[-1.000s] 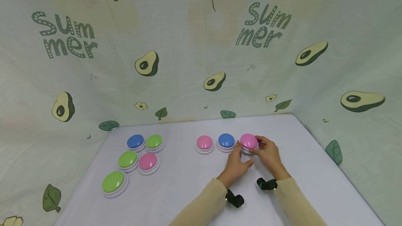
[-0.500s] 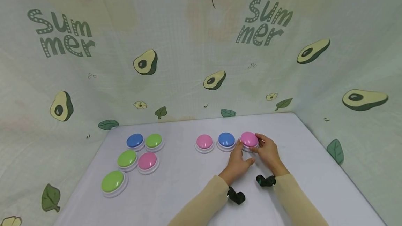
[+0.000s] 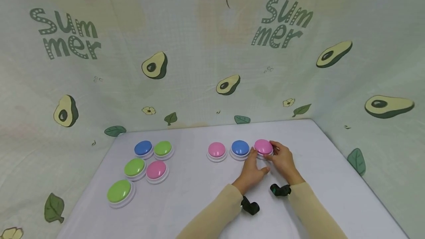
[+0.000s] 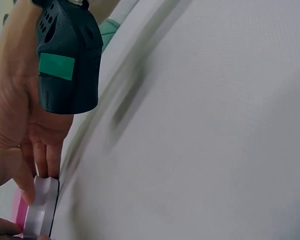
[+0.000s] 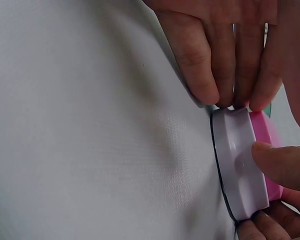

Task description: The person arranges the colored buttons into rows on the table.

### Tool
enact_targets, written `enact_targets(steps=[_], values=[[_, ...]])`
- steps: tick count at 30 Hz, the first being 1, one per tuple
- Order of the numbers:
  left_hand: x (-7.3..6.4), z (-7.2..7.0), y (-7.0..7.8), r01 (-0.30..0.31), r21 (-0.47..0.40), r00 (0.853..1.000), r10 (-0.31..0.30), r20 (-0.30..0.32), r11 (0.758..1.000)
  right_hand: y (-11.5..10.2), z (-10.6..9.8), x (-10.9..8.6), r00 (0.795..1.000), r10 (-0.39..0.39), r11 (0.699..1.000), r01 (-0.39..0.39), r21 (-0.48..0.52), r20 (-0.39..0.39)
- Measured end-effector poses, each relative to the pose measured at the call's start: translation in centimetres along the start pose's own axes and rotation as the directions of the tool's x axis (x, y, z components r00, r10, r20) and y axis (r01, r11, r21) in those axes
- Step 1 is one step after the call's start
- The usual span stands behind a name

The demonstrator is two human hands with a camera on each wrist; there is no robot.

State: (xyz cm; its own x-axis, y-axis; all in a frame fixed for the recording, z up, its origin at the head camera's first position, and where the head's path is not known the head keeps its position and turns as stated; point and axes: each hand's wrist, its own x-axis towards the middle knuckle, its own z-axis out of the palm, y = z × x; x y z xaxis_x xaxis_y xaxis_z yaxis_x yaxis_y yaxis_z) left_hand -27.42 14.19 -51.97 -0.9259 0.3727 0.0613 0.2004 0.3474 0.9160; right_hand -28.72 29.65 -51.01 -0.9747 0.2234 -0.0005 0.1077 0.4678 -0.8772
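Observation:
A pink push button (image 3: 263, 147) with a round white base sits at the right end of a row of three on the white table. My right hand (image 3: 283, 163) holds it, fingers at its right side and thumb at its near side; the right wrist view shows the thumb (image 5: 282, 165) against the white base and pink cap. With fairly straight fingers, my left hand (image 3: 251, 174) touches the button's left side, its thumb pointing away to the right. In the left wrist view the white base (image 4: 42, 207) stands between the fingertips of both hands.
A blue button (image 3: 240, 148) stands just left of the held one, with another pink button (image 3: 217, 150) beyond it. Several blue, green and pink buttons, among them a large green button (image 3: 119, 191), cluster at the left. A printed cloth (image 3: 192, 62) hangs behind the table.
The head view has shifted slightly. Both hands stay at the pink button, which appears to keep its place beside the blue one.

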Motion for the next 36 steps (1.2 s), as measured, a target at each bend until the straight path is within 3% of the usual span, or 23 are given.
enact_targets(steps=[9,24,36], values=[[0.12,-0.15,0.00,-0.023,0.084,0.999,0.020,0.028,0.996,0.14,0.08,0.33,1.000,-0.014,1.000,0.014,-0.020,-0.003],[-0.19,-0.44,-0.41,-0.015,0.089,0.997,0.008,0.072,0.996,0.40,0.29,-0.02,1.000,-0.019,1.000,0.018,0.013,0.012],[-0.50,-0.63,-0.47,-0.010,0.083,0.998,0.005,0.059,0.997,0.11,0.95,-0.66,0.996,-0.061,0.998,0.059,-0.031,-0.068]])
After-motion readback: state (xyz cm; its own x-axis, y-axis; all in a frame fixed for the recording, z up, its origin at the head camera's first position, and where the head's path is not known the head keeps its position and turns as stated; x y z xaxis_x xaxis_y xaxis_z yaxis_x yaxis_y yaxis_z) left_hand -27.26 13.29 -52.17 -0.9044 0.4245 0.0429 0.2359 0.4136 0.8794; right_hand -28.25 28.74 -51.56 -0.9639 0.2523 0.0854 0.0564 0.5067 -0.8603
